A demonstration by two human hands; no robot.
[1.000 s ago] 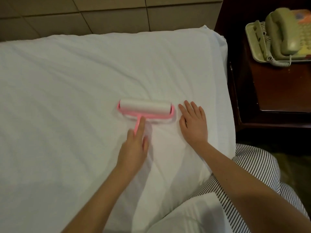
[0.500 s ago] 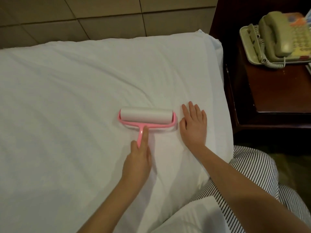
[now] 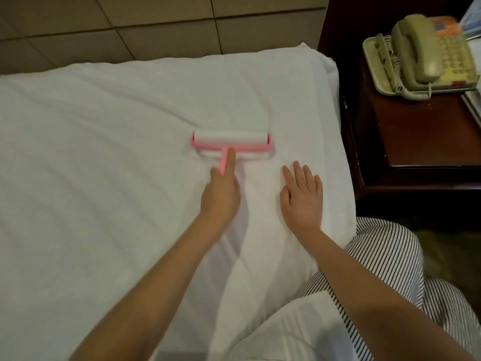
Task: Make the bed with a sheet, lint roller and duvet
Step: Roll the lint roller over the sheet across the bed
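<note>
The roller lies on the sheet. Its pink handle is mostly hidden under the left hand, which grips it with the index finger laid along the stem. The right hand rests flat and relaxed on the sheet, just to the right. White fabric at the bottom is cut off and hard to identify. A phone sits on the dark tabletop, its right side cropped.

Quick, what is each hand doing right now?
Left hand: holds the pink lint roller by its handle, index finger stretched along it.
Right hand: open, lying flat on the white sheet.
</note>
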